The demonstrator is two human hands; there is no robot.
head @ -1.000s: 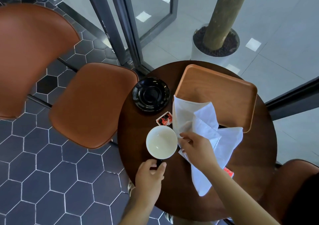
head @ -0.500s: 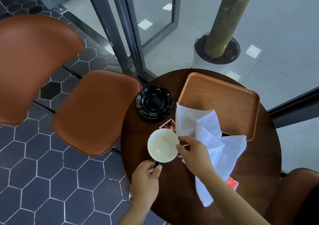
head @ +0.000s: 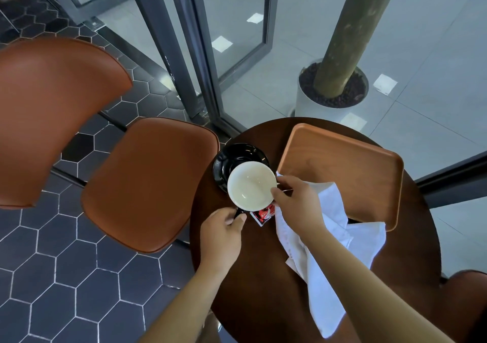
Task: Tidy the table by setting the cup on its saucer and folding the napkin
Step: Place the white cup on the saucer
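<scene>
Now cup (head: 250, 187) shifted over saucer (head: 226, 158), left hand (head: 221, 228) gripping handle

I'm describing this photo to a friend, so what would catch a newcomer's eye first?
The white cup, held over the near side of the black saucer at the left edge of the round table: the left hand grips its handle and fingers of the right hand touch its rim. Beside it, a crumpled white napkin sprawls from the wooden tray.
</scene>
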